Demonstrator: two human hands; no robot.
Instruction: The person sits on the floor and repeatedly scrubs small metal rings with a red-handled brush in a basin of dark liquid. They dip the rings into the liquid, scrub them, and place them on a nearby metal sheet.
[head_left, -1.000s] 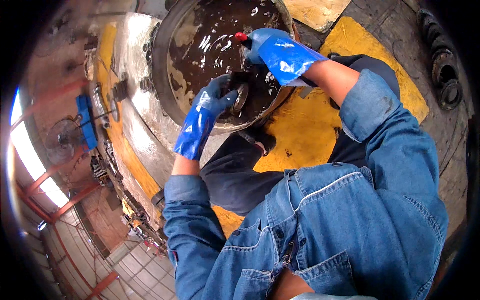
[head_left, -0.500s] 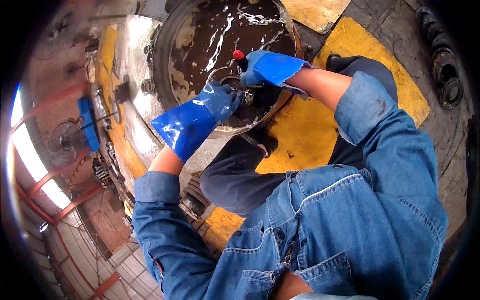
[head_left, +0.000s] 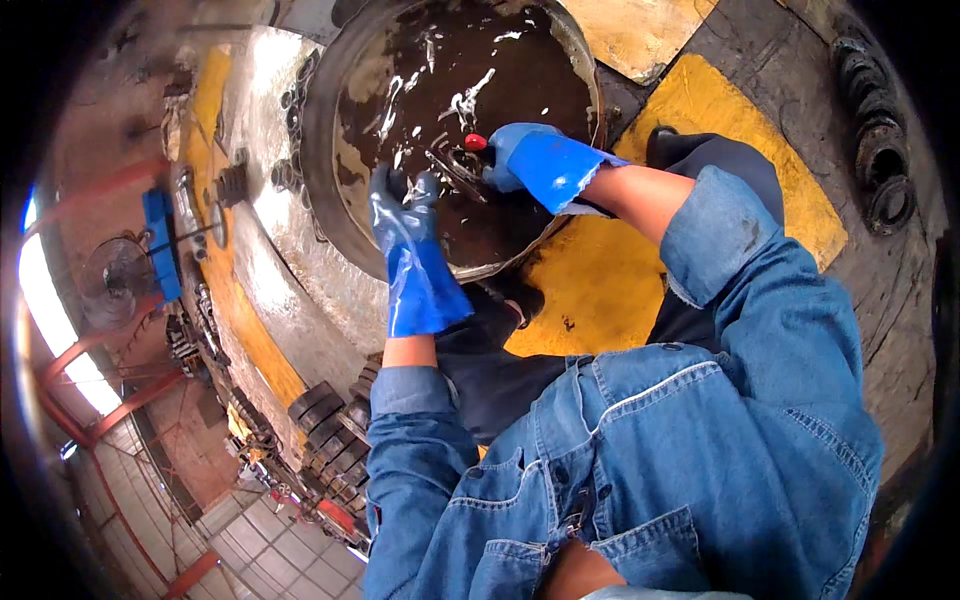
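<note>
A wide round metal basin (head_left: 327,185) of dark, wet liquid stands before me. My right hand (head_left: 515,158), in a blue rubber glove, is closed round a black-handled tool with a red end (head_left: 475,142); its working end is hidden. Beside those fingers a dark ring-shaped metal part (head_left: 458,175) shows over the liquid. Whether the right hand also grips this ring, I cannot tell. Over the basin's near left side is my left hand (head_left: 405,210), gloved in blue too, with fingers apart and nothing visible in them.
Yellow boards (head_left: 600,275) lie on the floor around the basin's near right side. Several dark rings (head_left: 885,160) are lined up at the far right. On the left are a metal sheet (head_left: 275,90), a stack of dark blocks (head_left: 325,425) and a fan (head_left: 115,275).
My left hand has come away from the part beside the right hand, moved left and opened. The ring now shows more plainly. The right hand keeps its grip, slightly lower.
</note>
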